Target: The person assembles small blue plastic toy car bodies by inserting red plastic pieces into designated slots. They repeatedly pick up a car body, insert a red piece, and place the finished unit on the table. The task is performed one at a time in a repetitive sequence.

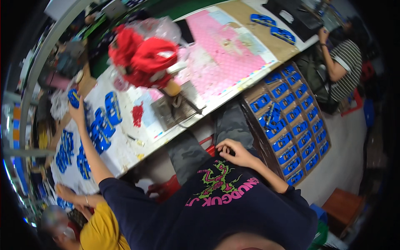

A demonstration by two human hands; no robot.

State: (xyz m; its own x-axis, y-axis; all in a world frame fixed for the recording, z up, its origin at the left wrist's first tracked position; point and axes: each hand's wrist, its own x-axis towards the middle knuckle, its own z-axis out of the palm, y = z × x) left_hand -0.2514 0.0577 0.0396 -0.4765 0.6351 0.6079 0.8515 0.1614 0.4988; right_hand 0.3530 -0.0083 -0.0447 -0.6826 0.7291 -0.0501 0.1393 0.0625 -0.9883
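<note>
"One glossy blue, car-shaped plastic piece point(73, 98) is in the bare left hand point(76, 111), isn't it?"

"Yes, out at arm's length over the left side of the long white table point(121, 161), with the fingers narrowed around it."

"And the bare right hand point(237, 154)?"

"Near the lap, fingers loosely curled (I cannot tell whether something small is tucked inside)."

"What lies around the held piece?"

"Loose blue car-shaped pieces point(100, 131), heaped and scattered on the tabletop, then a small pile of bright red bits point(137, 115) and a metal fixture point(166, 114) near a bundle of red fabric point(143, 56)."

"How much looks done?"

"A good deal, I'd judge: the brown cardboard tray point(289, 132) beside the right leg has most visible compartments filled in rows, though a few pieces lie askew on top of others toward its left side. Plenty lie loose on the table, and I cannot tell finished ones from unfinished."

"Anyone else?"

"A co-worker with a yellow sleeve point(98, 229) is at the lower left, and another in a striped top point(348, 58) sits beyond the tray. Two more blue pieces point(283, 36) lie at the table's far end, on a brown sheet point(258, 33)."
</note>
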